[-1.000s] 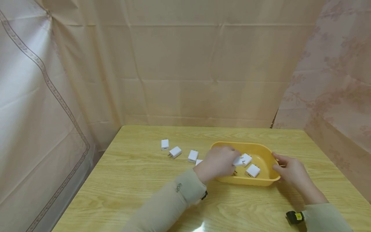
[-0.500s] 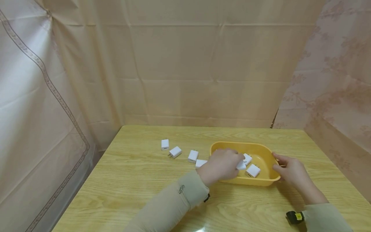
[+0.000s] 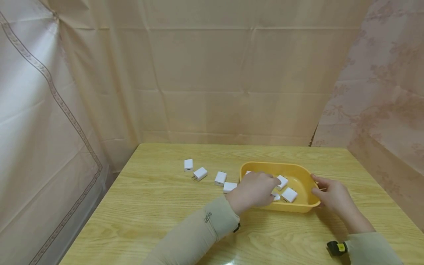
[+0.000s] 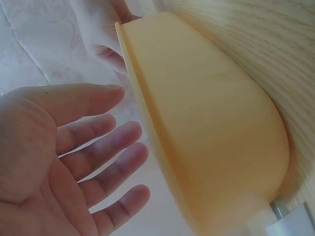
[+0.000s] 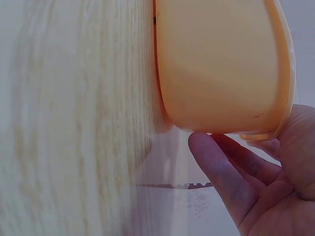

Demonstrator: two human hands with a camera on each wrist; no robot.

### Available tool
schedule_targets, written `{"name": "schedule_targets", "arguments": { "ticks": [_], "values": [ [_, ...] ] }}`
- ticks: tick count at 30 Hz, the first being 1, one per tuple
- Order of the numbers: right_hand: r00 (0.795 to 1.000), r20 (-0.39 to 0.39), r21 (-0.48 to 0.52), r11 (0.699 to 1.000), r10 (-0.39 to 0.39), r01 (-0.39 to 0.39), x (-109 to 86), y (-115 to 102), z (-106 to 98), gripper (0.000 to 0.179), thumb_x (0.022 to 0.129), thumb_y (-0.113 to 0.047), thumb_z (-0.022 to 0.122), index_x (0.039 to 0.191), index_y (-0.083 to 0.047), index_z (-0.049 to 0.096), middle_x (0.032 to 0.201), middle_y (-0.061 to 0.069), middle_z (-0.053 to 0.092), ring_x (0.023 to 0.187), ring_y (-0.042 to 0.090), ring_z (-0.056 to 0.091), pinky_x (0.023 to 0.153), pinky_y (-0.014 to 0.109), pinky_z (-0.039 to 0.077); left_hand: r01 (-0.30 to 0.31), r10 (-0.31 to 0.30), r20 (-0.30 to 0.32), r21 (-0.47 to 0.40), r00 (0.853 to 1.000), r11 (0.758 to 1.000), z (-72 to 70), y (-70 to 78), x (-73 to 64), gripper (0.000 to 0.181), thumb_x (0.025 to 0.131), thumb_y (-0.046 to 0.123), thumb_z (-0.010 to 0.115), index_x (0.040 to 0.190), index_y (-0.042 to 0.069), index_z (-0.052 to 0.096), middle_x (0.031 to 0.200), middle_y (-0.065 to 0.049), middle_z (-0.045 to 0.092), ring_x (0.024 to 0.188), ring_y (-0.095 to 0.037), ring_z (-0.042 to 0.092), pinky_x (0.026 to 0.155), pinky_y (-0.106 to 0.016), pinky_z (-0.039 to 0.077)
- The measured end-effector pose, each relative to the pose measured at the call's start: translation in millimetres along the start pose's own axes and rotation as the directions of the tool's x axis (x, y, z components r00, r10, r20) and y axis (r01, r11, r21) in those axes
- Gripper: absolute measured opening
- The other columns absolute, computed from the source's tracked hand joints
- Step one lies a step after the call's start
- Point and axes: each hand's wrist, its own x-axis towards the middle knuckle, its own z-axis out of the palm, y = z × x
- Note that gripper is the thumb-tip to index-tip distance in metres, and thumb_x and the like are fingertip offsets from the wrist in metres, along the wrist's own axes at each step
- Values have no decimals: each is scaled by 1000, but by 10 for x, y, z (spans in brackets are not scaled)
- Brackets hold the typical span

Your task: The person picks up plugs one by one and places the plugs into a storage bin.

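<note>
A person's right hand [image 3: 331, 193] pinches the end of a yellow basket [image 3: 288, 208] on the counter [image 3: 149, 209], while the left hand [image 3: 255, 188] hovers over it, fingers loose and holding nothing. A white charger [image 3: 276, 197] lies in the basket under that hand; 4 other chargers [image 3: 220, 178] sit beside the basket. Best, it seems, to release low and steady the rim. 0.5 seconds earlier, that charger showed higher, at the left fingers.

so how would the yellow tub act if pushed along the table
The yellow tub looks like thin, smooth plastic, so probably light and fairly stiff. Its low, broad shape should resist tipping. The white chargers inside look loose, so may slide about.
</note>
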Motion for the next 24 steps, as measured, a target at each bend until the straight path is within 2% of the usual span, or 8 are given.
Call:
{"name": "schedule_targets", "arguments": {
  "ticks": [7,12,16,19,21,24],
  "values": [
    [1000,4,3,1000,8,-8,-4,0,0,59,98,-9,60,151,6,39,120,38,59,85,27,67,58,33,60,-1,1,3,4,1000,1000,12,6,-3,27,92,25,73,119,26,73,97,13,68,66,-3,50,52,-24,39],
    [1000,5,4,1000,11,-11,-1,-2,1,59,98,-9,60,151,6,39,120,39,59,86,28,67,59,33,60,3,-3,18,14,1000,1000,6,4,-10,31,92,22,72,122,27,73,101,12,69,67,-3,49,52,-24,38],
    [1000,4,4,1000,10,-10,0,-4,1,59,98,-9,60,151,7,39,120,39,59,86,28,67,58,33,60,13,-13,17,-13,1000,1000,-27,-15,-27,36,90,18,71,125,25,72,109,12,70,66,-4,49,49,-22,34],
    [1000,8,5,1000,13,-13,1,-5,-2,59,98,-9,60,151,6,39,121,39,59,87,28,67,59,33,60,26,-26,16,-37,1000,999,-41,-52,-39,39,90,18,71,128,24,71,116,12,70,74,-2,54,51,-20,37],
    [1000,8,5,1000,13,-13,2,-4,-2,60,98,-9,60,151,6,39,121,39,59,87,28,67,59,33,60,42,-41,20,-54,999,998,-43,-86,-50,40,91,20,70,131,24,70,120,11,69,86,-2,60,54,-19,41],
    [1000,6,3,1000,7,-7,1,-1,-2,59,98,-9,60,151,6,39,121,39,59,88,29,67,59,33,60,75,-72,38,-76,997,994,-58,-140,-76,42,93,25,70,135,25,67,128,12,66,106,-4,63,66,-19,49]
  ]
}}
